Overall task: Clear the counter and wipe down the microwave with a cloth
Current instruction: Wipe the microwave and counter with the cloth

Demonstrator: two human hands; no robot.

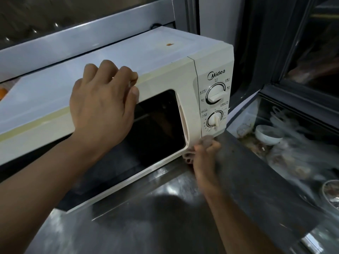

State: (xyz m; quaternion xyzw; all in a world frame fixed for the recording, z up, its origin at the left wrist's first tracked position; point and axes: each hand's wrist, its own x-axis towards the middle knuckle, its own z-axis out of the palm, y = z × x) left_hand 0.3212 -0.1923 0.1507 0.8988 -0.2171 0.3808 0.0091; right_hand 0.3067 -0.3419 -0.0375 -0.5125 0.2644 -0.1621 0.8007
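A cream microwave (161,68) with a dark door window and two dials stands on a steel counter (165,217). My left hand (104,99) rests over the top front edge of its door, fingers curled on the rim. My right hand (205,158) is closed on a small pinkish cloth (206,141), pressed against the lower right corner of the microwave's front, under the control panel. Most of the cloth is hidden by my fingers. A small orange-brown stain (169,44) marks the microwave's top.
To the right, a glass-topped chest (244,114) shows a white bowl (267,134) and bagged food inside. A window frame (91,32) runs behind the microwave. An orange object (2,92) peeks in at the far left edge.
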